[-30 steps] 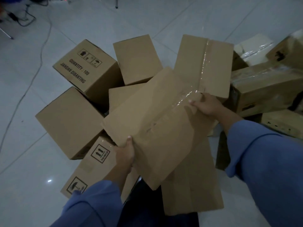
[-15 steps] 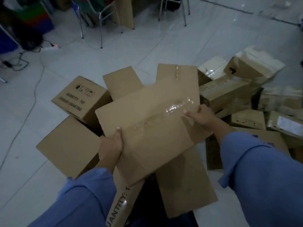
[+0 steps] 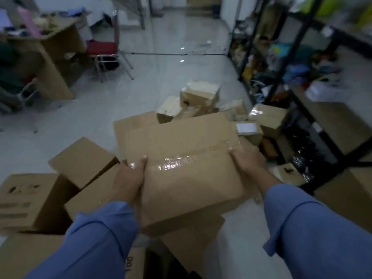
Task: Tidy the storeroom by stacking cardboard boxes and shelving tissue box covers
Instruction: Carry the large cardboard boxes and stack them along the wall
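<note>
One taped cardboard box (image 3: 187, 164) held up mid-frame, left hand (image 3: 128, 178) gripping its left edge, right hand (image 3: 248, 164) gripping its right edge, loose boxes (image 3: 82, 158) scattered on floor (image 3: 141, 97) beneath, shelving rack (image 3: 280, 73) to right

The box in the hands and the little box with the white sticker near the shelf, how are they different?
The held box is up in the air, gripped at its ends by the left hand and right hand; the sticker box rests low among other boxes. The held box has shiny clear tape across its top; the sticker box shows a white label. Both are brown cardboard.
</note>
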